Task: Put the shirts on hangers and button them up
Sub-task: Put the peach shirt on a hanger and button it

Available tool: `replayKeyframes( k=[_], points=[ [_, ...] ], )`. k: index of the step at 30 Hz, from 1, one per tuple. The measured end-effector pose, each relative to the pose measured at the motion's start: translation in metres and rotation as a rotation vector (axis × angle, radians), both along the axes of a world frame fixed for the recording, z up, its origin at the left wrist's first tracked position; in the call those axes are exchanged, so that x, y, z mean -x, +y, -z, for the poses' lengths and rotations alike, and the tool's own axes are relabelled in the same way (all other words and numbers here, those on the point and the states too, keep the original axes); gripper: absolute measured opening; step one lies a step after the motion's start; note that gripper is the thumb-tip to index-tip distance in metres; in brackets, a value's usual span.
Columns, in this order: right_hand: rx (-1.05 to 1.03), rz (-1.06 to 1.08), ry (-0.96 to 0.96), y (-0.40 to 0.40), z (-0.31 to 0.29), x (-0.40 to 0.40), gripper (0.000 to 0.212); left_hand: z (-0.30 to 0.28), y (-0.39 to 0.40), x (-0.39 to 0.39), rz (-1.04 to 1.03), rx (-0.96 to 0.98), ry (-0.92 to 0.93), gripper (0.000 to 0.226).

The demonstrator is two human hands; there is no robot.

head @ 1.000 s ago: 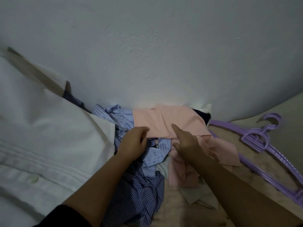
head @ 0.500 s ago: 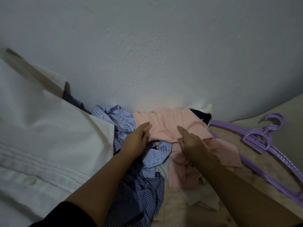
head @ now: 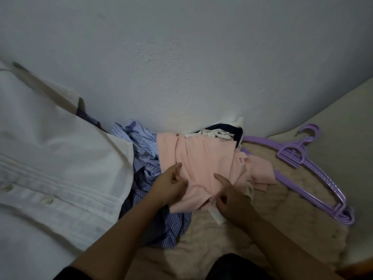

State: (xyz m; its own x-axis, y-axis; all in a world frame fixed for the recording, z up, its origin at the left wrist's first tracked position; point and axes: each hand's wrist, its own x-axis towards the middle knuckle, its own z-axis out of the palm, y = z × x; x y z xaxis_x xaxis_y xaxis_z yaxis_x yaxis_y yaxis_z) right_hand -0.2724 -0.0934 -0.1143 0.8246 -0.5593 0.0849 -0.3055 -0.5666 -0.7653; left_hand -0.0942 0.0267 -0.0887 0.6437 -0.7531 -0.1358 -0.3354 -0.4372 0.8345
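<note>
A pink shirt (head: 203,158) lies on top of a heap of shirts against the wall. My left hand (head: 168,185) grips its near left edge, fingers curled into the cloth. My right hand (head: 228,196) pinches the near right part of the same shirt. Under it lie a blue striped shirt (head: 141,141) and a blue checked shirt (head: 161,227). A dark and cream garment (head: 221,132) shows behind the pink one. Several purple hangers (head: 314,178) are stacked flat on the right.
A white buttoned shirt (head: 50,174) fills the left side, close to the camera. The heap rests on a beige fuzzy blanket (head: 262,219). A plain pale wall (head: 181,67) rises right behind the heap. A beige surface (head: 347,122) lies at the far right.
Both hands have taken hold of the pink shirt and drawn its near edge toward me, so it now covers more of the striped shirt. The dark and cream garment behind is more exposed.
</note>
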Motion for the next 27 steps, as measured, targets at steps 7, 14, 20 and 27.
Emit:
replayKeyframes(
  k=[7,14,20,27],
  points=[
    [-0.095,-0.122,-0.021,0.011,-0.016,-0.022,0.068,-0.022,-0.05,-0.016,-0.138,0.147,-0.155,0.069],
    [-0.139,-0.018,-0.125,0.007,-0.016,-0.032,0.055,0.0,-0.054,-0.022,-0.179,0.118,-0.04,0.08],
    [0.337,0.294,-0.264,-0.013,-0.023,-0.045,0.05,0.0,-0.007,-0.024,0.13,-0.112,0.035,0.095],
    [0.18,0.137,0.123,0.003,-0.022,-0.04,0.077,-0.014,0.044,-0.026,0.192,-0.191,0.09,0.099]
  ],
)
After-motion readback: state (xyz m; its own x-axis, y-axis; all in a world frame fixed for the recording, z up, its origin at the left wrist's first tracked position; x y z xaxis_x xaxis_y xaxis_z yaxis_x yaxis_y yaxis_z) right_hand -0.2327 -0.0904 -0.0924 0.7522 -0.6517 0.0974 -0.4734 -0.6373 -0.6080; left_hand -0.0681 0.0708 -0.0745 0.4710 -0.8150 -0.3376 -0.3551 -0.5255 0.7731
